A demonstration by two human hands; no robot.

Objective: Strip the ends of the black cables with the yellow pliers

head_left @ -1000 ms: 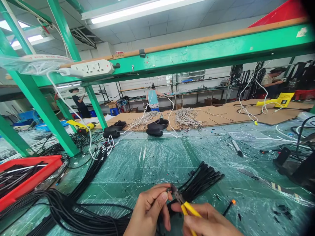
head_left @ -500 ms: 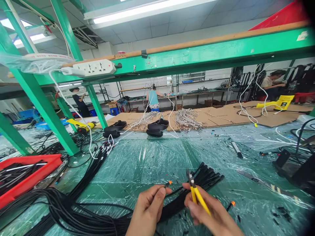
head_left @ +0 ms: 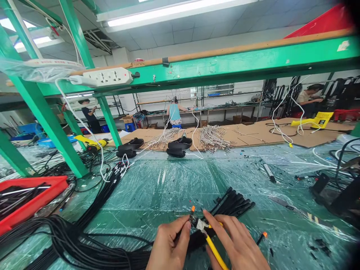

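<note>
My left hand (head_left: 170, 242) pinches the end of a black cable, whose orange tip (head_left: 192, 209) points up above the fingers. My right hand (head_left: 234, 242) is wrapped round yellow-handled cutters (head_left: 213, 249). The metal jaws meet the black cable end just beside my left fingertips, below the orange tip. Beneath and behind both hands lies a bundle of black cables (head_left: 234, 202) with thick black ends. Another orange-tipped piece (head_left: 262, 237) rests on the table to the right of my right hand.
A red tray (head_left: 53, 186) of black cables stands at left, near a long black cable bundle (head_left: 64, 240). Black sandals (head_left: 180, 144), white cables (head_left: 215, 138) and cardboard (head_left: 247, 133) lie farther back. A green frame carries a power strip (head_left: 108, 77). Several people work beyond.
The cutters have swung left and down, and their jaws now reach the cable end. My right hand has turned palm down. The orange tip has tilted from slanting right to upright.
</note>
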